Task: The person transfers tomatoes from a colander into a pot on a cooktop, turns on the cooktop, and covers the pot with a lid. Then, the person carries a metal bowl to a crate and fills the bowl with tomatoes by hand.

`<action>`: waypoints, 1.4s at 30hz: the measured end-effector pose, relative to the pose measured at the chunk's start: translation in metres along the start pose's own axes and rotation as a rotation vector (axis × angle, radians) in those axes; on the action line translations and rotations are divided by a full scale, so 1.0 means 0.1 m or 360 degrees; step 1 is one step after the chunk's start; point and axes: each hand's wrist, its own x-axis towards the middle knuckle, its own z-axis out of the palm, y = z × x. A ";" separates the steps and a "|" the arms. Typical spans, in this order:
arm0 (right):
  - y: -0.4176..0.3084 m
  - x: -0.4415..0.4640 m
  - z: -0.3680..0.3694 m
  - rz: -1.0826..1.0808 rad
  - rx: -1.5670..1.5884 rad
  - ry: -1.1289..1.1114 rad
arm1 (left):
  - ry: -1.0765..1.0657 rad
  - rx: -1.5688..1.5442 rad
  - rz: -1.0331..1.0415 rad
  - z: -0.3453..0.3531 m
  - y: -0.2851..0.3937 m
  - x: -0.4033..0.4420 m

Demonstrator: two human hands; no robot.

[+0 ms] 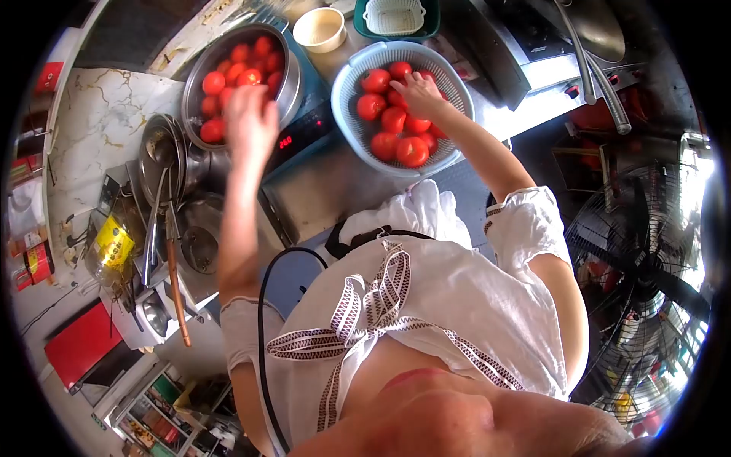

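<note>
A steel bowl [192,84] of red tomatoes [213,83] stands at the upper left. My left hand [253,126] is over its near edge, its fingers smeared by motion, so I cannot make out whether they hold anything. To the right is a light blue plastic colander [344,114] with several more tomatoes [412,151], some showing green-brown stem ends. Inside it my right hand [419,95] reaches down with its fingers spread across the tomatoes, touching them.
Between the containers, a panel [293,139] shows red digits. Beyond are a cream bowl [320,30] and a white basket [394,17] in a green one. Pans and ladles [158,152] crowd the left. A stove [548,57] and large fan [643,274] stand right.
</note>
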 end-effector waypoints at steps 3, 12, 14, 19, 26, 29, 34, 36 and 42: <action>-0.12 0.15 -0.06 0.0069 -0.0141 -0.0203 | -0.0434 -0.0270 0.0193 0.36 0.65 -0.22; -0.21 0.19 -0.02 0.0044 -0.0407 -0.0324 | -0.0714 0.0263 0.0278 1.97 1.03 -0.37; -0.25 0.18 0.01 0.0180 -0.0454 -0.0307 | -0.0714 0.0338 0.0268 2.12 0.99 -0.37; -0.23 0.20 -0.07 0.0260 -0.0229 -0.0468 | -0.0805 0.0327 0.0176 2.17 0.93 -0.35; -0.07 0.08 -0.07 0.0128 -0.0043 -0.0227 | -0.0453 -0.0001 0.0155 1.16 0.84 -0.21; -0.04 0.08 -0.12 0.0092 0.0020 -0.0169 | -0.0069 0.0014 -0.0131 0.54 0.54 0.03; 0.01 0.05 -0.06 0.0023 0.0107 0.0048 | 0.0112 0.0255 -0.0771 0.22 -0.53 0.19; 0.00 0.05 -0.13 0.0024 0.0102 0.0040 | -0.0066 0.0288 -0.0920 0.27 -0.87 0.13; 0.09 0.03 -0.34 0.0247 0.0482 0.0474 | -0.0588 0.0607 -0.0811 -0.01 -1.25 -0.06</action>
